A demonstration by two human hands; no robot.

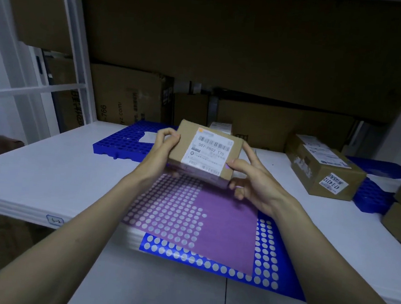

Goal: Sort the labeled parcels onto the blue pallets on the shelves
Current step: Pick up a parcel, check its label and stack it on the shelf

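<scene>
1. Both hands are holding a small cardboard parcel (205, 152) up above the shelf (47, 174), label side facing the camera
2. The left hand (162, 148) is gripping the parcel's left edge, its fingers curling over the top corner and the thumb side pressing the near face
3. The right hand (250, 180) is pinching the lower right corner, thumb lying on the white shipping label (209, 150) and the other fingers curling underneath
4. The parcel is hanging over the far edge of the nearest blue pallet (265, 254), not touching it; much of this pallet is showing purple in the light
5. A second blue pallet (120, 142) is lying further back on the left, and a larger labelled box (324, 170) is sitting well to the right on a third blue pallet (373, 191)
6. The parcel is looking light and stiff: flat, small, and carried easily by fingertips alone
7. Its cardboard faces are probably giving good friction, while the glossy label is likely slicker
8. Holding it by opposite short edges, as now, seems soundest, keeping the label readable for sorting
</scene>
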